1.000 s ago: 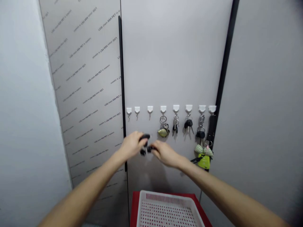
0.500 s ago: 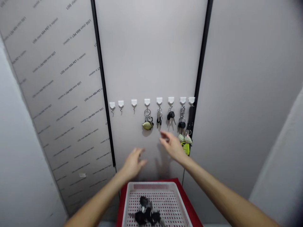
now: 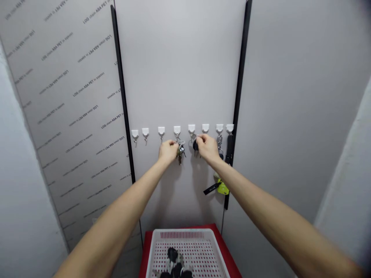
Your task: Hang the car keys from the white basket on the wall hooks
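Observation:
My left hand [image 3: 168,152] is closed on a bunch of keys [image 3: 181,150] just below the fourth hook from the left, its ring still close against that hook. My right hand [image 3: 207,146] pinches the ring of a bunch of black-headed keys [image 3: 195,146] under the fifth hook [image 3: 191,128]. My fingers partly cover both bunches. Whether either ring is off its hook I cannot tell. Below, a white perforated basket [image 3: 219,251] holds several loose keys with black heads [image 3: 175,266].
White hooks run in a row across the pale door; the three at the left [image 3: 145,132] carry nothing. At the right hang another key bunch [image 3: 220,143] and a black strap [image 3: 230,146] with a yellow-green tag [image 3: 223,187]. The basket stands on a red surface [image 3: 145,247].
Both hands first held black-headed keys, which now lie in the basket. The empty hands then rose to the hooks and closed on hanging key bunches. The view shifted too.

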A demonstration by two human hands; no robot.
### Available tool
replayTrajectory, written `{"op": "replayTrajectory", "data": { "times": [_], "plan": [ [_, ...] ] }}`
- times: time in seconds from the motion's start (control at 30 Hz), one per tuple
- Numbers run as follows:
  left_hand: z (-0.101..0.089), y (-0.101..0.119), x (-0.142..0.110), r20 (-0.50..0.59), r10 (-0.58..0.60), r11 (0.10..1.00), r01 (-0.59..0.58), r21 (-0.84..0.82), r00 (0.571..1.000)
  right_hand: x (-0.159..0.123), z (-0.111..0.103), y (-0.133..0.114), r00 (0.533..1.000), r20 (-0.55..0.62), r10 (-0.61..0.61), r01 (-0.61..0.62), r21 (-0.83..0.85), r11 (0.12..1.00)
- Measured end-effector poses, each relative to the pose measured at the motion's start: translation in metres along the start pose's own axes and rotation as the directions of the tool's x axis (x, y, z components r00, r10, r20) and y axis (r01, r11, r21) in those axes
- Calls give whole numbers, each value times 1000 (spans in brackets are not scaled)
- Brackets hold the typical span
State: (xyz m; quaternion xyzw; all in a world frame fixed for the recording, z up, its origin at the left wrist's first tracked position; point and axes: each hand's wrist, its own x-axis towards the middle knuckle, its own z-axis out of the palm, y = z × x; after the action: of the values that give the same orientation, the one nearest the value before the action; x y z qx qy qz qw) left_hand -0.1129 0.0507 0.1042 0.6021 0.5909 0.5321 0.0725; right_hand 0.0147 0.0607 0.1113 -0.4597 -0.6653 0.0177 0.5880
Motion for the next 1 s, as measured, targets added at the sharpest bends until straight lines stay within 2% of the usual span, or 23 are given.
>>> {"op": "replayTrajectory", "data": {
  "times": [0.1, 0.17, 0.2, 0.27, 0.33, 0.43, 0.53, 0.63, 0.7, 0.77, 0.8, 0.87, 0.93, 0.97, 1.0],
  "plan": [
    [-13, 20, 20, -107, 61, 994, -71, -87, 992, 24, -4, -19, 997, -18, -79, 80, 38, 996],
    [-19, 32, 29, -141, 87, 988, -104, -113, 986, 33, -2, -31, 988, 42, -150, 148, 57, 987],
    [-22, 36, 31, -124, 96, 987, -111, -113, 988, 33, -2, -35, 979, 83, -184, 179, 56, 982],
    [-26, 37, 27, -11, 102, 991, -102, -88, 995, 25, -3, -36, 959, 169, -228, 226, 32, 974],
    [-27, 30, 12, 181, 82, 996, -75, -45, 980, 4, -6, -29, 936, 273, -221, 222, 30, 975],
    [-20, 1, -26, 456, 7, 1000, -17, 19, 890, -43, -7, -5, 881, 443, -166, 153, 67, 986],
    [0, -42, -79, 614, -78, 994, 15, 107, 785, -102, 0, 28, 835, 535, -129, 104, 75, 992],
    [27, -87, -134, 698, -164, 981, 41, 190, 697, -165, 13, 62, 748, 663, -42, -49, 119, 992],
    [41, -112, -162, 722, -213, 972, 69, 225, 658, -199, 20, 82, 701, 713, 9, -153, 137, 979],
    [49, -126, -177, 735, -226, 969, 66, 240, 639, -217, 23, 95, 679, 734, -1, -178, 166, 970],
    [51, -128, -178, 742, -211, 971, 50, 233, 637, -217, 23, 99, 673, 739, -31, -164, 189, 968],
    [52, -121, -169, 740, -145, 982, 2, 190, 657, -200, 18, 99, 704, 704, -91, -107, 231, 967],
    [51, -100, -145, 693, -74, 991, -25, 131, 717, -162, 6, 91, 829, 555, -63, -71, 217, 974],
    [50, -85, -131, 648, -46, 994, -28, 103, 760, -138, -2, 86, 909, 416, -1, -80, 176, 981],
    [50, -69, -115, 601, -19, 997, -28, 68, 799, -114, -11, 80, 966, 252, 54, -89, 131, 987]
  ]
}}
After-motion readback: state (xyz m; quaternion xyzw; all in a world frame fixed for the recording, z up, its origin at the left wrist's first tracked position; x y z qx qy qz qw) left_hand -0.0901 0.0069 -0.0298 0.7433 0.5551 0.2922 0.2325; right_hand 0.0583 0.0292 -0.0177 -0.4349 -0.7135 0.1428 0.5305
